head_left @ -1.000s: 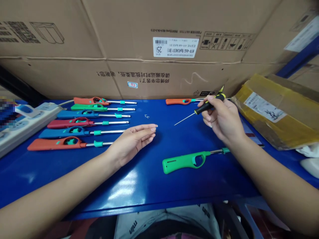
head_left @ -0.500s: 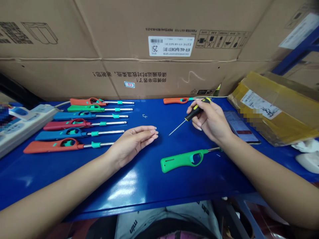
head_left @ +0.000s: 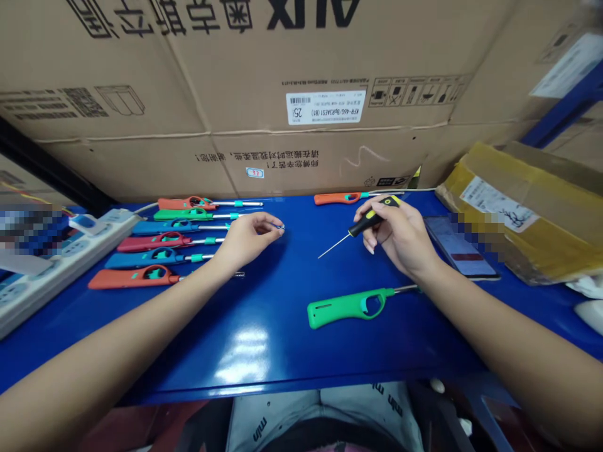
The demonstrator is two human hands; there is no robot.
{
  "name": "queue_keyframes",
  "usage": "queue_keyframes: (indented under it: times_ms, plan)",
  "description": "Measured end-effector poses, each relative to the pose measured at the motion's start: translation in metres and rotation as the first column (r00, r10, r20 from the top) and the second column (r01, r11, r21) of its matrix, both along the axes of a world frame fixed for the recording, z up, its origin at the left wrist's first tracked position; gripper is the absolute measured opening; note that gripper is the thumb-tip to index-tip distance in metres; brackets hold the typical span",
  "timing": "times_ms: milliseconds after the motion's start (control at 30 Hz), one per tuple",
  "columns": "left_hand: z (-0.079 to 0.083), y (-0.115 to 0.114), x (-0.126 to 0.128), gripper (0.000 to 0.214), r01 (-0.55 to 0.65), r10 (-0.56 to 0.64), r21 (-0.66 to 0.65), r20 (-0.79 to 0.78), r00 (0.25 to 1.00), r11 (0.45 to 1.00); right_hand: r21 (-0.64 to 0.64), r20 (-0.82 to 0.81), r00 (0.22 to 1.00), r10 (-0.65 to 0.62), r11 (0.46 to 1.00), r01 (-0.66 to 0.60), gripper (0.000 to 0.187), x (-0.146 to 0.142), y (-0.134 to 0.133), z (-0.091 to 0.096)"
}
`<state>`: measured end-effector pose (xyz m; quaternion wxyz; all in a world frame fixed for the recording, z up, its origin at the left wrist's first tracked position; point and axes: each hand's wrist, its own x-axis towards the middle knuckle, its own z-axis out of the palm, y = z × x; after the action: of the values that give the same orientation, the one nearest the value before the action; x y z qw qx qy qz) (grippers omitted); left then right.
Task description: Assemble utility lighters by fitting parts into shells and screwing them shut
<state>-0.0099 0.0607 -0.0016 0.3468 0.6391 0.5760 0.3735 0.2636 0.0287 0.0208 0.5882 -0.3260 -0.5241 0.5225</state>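
Observation:
My left hand [head_left: 249, 242] pinches tiny silvery screws [head_left: 281, 227] between thumb and fingertips, just above the blue tabletop, right of the lighter row. In my right hand [head_left: 400, 235] is a black and yellow screwdriver [head_left: 367, 221], its thin shaft slanting down to the left. Below that hand, a green gas lighter [head_left: 346, 308] lies flat, its metal tube pointing right. At left, several gas lighters lie in a row, among them an orange one [head_left: 113, 279] and a blue one [head_left: 129, 259]. My left hand and forearm hide some of their tubes.
Another orange lighter [head_left: 336, 198] lies at the back by the large cardboard box [head_left: 235, 144]. A white power strip [head_left: 75, 251] runs along the left. On the right are a phone [head_left: 461, 248] and a yellow-taped carton [head_left: 513, 232]. The blue table [head_left: 282, 351] ends before my lap.
My left hand has moved up and back to where the tiny screws lay and now has them between its fingertips. My right hand keeps the screwdriver in nearly the same place. The view has shifted.

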Motion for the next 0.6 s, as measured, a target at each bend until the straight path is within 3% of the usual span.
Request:
queue_keyframes:
  times_ms: [300,467,500,600]
  plan:
    - [-0.003,0.019,0.000,0.015,0.064,-0.006,0.190,-0.289,0.957,0.980,-0.107,-0.129,0.986,-0.105,0.990,0.091,0.015,0.008,0.016,-0.003]
    - [0.007,-0.008,0.026,0.014,0.190,-0.066,0.341,-0.344,0.937,0.921,-0.164,-0.172,0.964,-0.202,0.971,0.174,0.017,0.015,0.026,-0.009]
    - [0.009,-0.019,0.038,0.016,0.260,-0.121,0.354,-0.369,0.922,0.899,-0.175,-0.178,0.957,-0.228,0.965,0.198,0.018,0.017,0.028,-0.010]
    - [0.017,-0.051,0.078,0.031,0.606,-0.328,0.388,-0.579,0.747,0.695,-0.205,-0.184,0.940,-0.287,0.947,0.249,0.019,0.021,0.034,-0.012]
